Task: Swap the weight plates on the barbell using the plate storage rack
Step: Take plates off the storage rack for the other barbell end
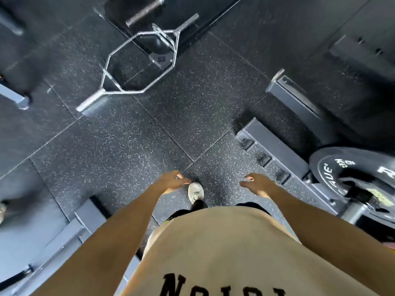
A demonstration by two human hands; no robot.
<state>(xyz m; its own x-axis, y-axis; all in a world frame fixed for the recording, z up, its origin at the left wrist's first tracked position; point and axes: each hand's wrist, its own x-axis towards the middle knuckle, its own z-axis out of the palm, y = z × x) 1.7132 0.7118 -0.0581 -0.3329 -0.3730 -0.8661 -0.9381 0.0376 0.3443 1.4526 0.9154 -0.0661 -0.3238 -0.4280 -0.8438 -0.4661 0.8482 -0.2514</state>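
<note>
A black plate (pixel 350 180) sits on a bar sleeve (pixel 355 211) at the right edge of the view, low down, its face turned toward the camera with white lettering on it. The sleeve's steel end sticks out just below the plate's hub. Grey steel frame rails (pixel 284 150) run along the floor just left of the plate, and another rail (pixel 299 101) lies farther back.

The right hand (pixel 259 184) hangs out in front of the body, fingers loose and spread, holding nothing, near the rails but apart from the plate. The left hand (pixel 173 181) hangs the same way, fingers relaxed and empty, just above a white shoe (pixel 195 192) on the floor.

The floor (pixel 132 142) is dark speckled rubber tile. A chrome hex bar (pixel 139 63) lies on it well ahead, unloaded. A dark bar (pixel 147 12) lies beyond that, at the top. More grey rails (pixel 64 236) run at lower left. A tan shirt (pixel 224 248) with black letters fills the bottom.
</note>
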